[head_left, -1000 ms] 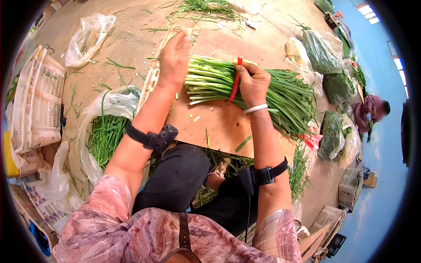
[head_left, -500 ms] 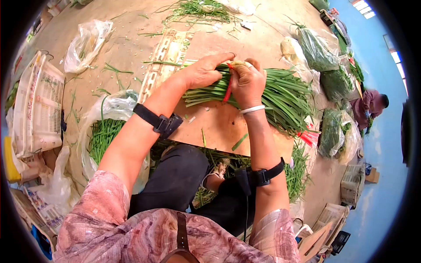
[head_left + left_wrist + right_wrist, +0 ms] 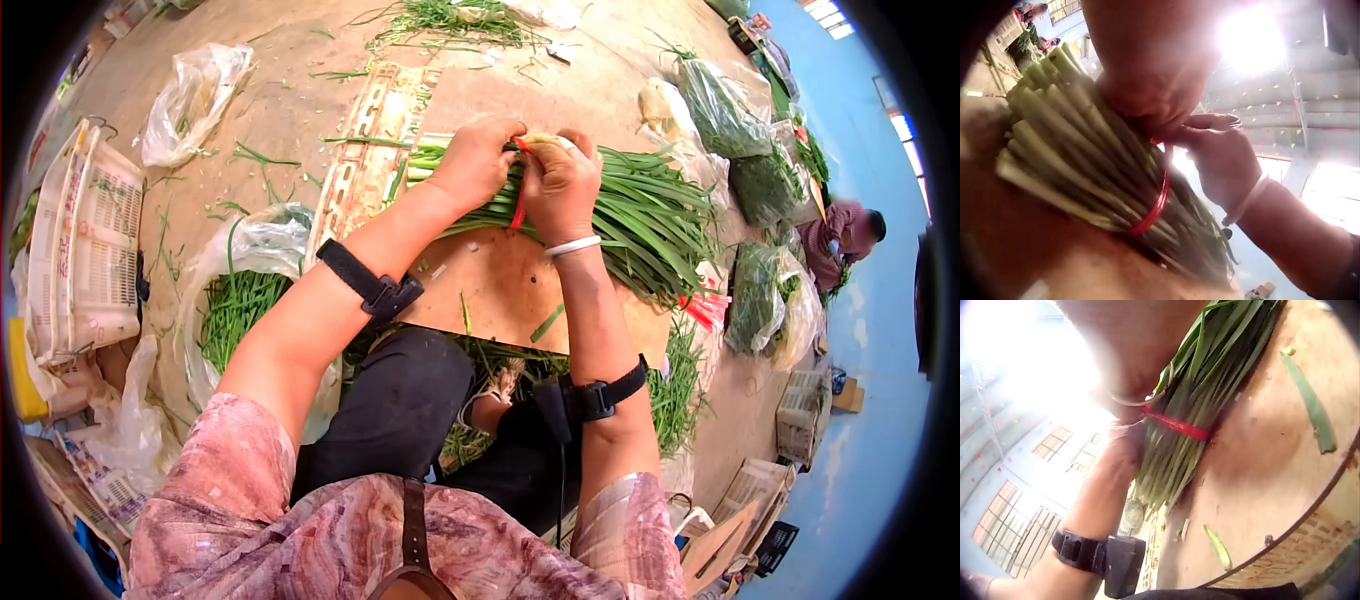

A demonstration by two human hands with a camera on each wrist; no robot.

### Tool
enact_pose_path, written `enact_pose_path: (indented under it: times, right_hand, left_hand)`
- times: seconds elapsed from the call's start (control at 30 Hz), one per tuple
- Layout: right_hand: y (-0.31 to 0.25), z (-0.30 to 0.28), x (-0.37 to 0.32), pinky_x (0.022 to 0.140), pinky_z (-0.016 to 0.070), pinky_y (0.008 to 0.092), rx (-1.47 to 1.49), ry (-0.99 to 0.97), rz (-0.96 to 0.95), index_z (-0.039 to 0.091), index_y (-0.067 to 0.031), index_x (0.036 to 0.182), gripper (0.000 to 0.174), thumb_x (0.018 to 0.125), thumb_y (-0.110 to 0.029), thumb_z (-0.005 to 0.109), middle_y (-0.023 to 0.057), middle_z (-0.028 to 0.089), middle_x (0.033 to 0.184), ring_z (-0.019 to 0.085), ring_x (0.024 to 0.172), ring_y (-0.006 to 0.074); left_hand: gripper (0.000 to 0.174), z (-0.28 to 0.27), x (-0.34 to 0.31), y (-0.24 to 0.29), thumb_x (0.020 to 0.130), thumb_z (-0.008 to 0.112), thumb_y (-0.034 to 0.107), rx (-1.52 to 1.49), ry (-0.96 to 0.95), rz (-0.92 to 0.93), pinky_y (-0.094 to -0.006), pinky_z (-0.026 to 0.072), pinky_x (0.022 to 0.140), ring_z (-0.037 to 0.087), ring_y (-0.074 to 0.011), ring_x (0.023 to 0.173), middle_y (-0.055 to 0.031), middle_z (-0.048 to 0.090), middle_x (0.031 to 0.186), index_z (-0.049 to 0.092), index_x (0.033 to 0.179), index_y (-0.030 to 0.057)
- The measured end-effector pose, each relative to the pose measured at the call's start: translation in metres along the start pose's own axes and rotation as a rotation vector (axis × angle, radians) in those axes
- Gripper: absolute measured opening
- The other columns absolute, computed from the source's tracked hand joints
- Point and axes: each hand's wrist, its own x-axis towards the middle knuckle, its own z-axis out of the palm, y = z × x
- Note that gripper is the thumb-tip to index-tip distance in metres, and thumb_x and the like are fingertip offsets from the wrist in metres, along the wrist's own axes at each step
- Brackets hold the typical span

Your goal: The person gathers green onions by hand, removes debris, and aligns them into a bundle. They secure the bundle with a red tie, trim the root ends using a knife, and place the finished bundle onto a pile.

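Observation:
A bundle of long green stalks [image 3: 650, 215] lies across the board, pale cut ends to the left and leaves to the right. Around it runs a red band [image 3: 1159, 206], also plain as a red strip [image 3: 1179, 424] in the right wrist view. On top of the bundle the left hand [image 3: 478, 165] pinches the band with curled fingers. Close beside it, the right hand [image 3: 562, 190] pinches the band too, thumb and fingers together, a white bracelet at its wrist. The fingertips nearly meet; the exact hold on the band's ends is hidden.
Under the bundle is a brown board [image 3: 500, 290] on a pale plastic crate [image 3: 345, 180]. A bag of greens [image 3: 240, 320] stands left, filled bags [image 3: 735, 115] stand right. Red strips [image 3: 707, 310] lie at the board's right edge. Another person [image 3: 840, 240] is at far right.
The left hand has come from the stalks' cut ends, where it was raised and open, to the red band beside the right hand, and its fingers have curled. The bundle has shifted slightly left.

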Motion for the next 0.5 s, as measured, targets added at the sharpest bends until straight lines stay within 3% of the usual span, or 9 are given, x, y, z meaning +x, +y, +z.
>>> enact_pose_path:
  times: [0.03, 0.07, 0.1, 0.17, 0.2, 0.5]
  right_hand:
    - [0.002, 0.001, 0.003, 0.072, 0.0412, 0.038, 0.058, 0.027, 0.054, 0.065, -0.0093, 0.074, 0.009, 0.065, -0.005, 0.066, 0.0048, 0.062, 0.073, 0.054, 0.079, 0.0266]
    - [0.002, -0.003, 0.002, 0.072, 0.0429, 0.0382, 0.126, 0.024, 0.125, 0.064, -0.0075, 0.073, 0.009, 0.065, -0.004, 0.066, 0.0069, 0.062, 0.072, 0.054, 0.079, 0.0284]
    - [0.005, -0.001, 0.0, 0.072, 0.0429, 0.0382, 0.117, 0.029, 0.126, 0.064, -0.0075, 0.073, 0.009, 0.065, -0.004, 0.066, 0.0069, 0.062, 0.072, 0.054, 0.079, 0.0284]
    - [0.008, 0.002, -0.004, 0.073, 0.0434, 0.038, 0.136, 0.082, 0.079, 0.064, -0.0071, 0.073, 0.01, 0.064, -0.004, 0.067, 0.008, 0.063, 0.073, 0.055, 0.079, 0.029]
    - [0.009, 0.003, -0.005, 0.073, 0.0438, 0.0381, 0.129, 0.089, 0.069, 0.065, -0.0069, 0.073, 0.011, 0.063, -0.004, 0.067, 0.0088, 0.063, 0.074, 0.056, 0.078, 0.0295]
    - [0.014, 0.004, -0.012, 0.072, 0.0446, 0.0351, 0.298, 0.097, 0.256, 0.066, -0.0048, 0.076, 0.011, 0.066, -0.001, 0.067, 0.0086, 0.063, 0.075, 0.055, 0.079, 0.0272]
  left_hand:
    - [0.034, -0.004, 0.0, 0.002, 0.072, 0.065, 0.006, -0.015, 0.035, 0.032, -0.0317, 0.0486, 0.079, 0.062, -0.0285, 0.089, -0.0157, 0.063, 0.097, 0.058, 0.106, 0.0029]
    - [0.027, -0.012, 0.0, 0.009, 0.071, 0.065, 0.006, -0.107, 0.005, -0.085, -0.0321, 0.0483, 0.08, 0.062, -0.0289, 0.089, -0.0157, 0.063, 0.101, 0.061, 0.097, 0.0017]
    - [0.027, -0.013, 0.0, 0.006, 0.071, 0.065, 0.006, -0.113, 0.001, -0.076, -0.0321, 0.0483, 0.08, 0.062, -0.0289, 0.089, -0.0157, 0.063, 0.101, 0.061, 0.097, 0.0017]
    - [0.016, -0.011, 0.0, 0.004, 0.07, 0.064, 0.005, 0.004, 0.018, 0.108, -0.0326, 0.0479, 0.081, 0.061, -0.0284, 0.092, -0.0152, 0.062, 0.105, 0.062, 0.085, 0.0005]
    - [0.008, -0.009, -0.001, 0.005, 0.069, 0.063, 0.003, -0.004, 0.029, 0.057, -0.0333, 0.0477, 0.081, 0.06, -0.0288, 0.096, -0.0163, 0.06, 0.11, 0.06, 0.076, -0.0004]
    - [0.005, -0.005, -0.002, -0.002, 0.072, 0.06, -0.002, -0.066, 0.049, 0.048, -0.032, 0.0473, 0.079, 0.059, -0.0266, 0.094, -0.0166, 0.059, 0.108, 0.058, 0.077, -0.0013]
